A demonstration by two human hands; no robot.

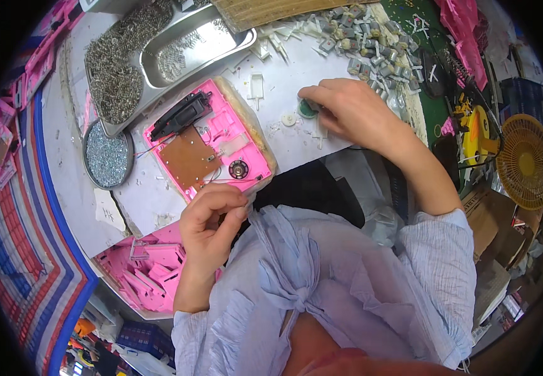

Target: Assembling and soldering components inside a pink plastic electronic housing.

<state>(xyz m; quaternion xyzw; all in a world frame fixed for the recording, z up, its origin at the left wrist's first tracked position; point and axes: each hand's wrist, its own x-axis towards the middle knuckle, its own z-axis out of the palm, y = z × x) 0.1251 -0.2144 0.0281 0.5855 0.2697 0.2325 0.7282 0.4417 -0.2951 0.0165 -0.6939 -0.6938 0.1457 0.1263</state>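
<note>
My right hand (350, 111) reaches over a small round green dish (307, 109), its fingertips bent down at the rim and partly hidden. A pale plastic piece (320, 130) shows below its thumb; I cannot make out whether the hand grips it. My left hand (212, 219) is curled at the near edge of a pink plastic housing (260, 164), thumb and forefinger close together; anything between them is too small to see. In the housing sit a brown circuit board (189, 156), a black plastic module (182, 114) and a round black speaker-like part (239, 168).
A metal tray (113, 81) of small springs holds a smaller steel tray (190, 50). A round dish of screws (107, 156) stands left. Small motors (372, 50) pile up at the back right. Pink parts (152, 269) fill a box below; a yellow basket (527, 161) is far right.
</note>
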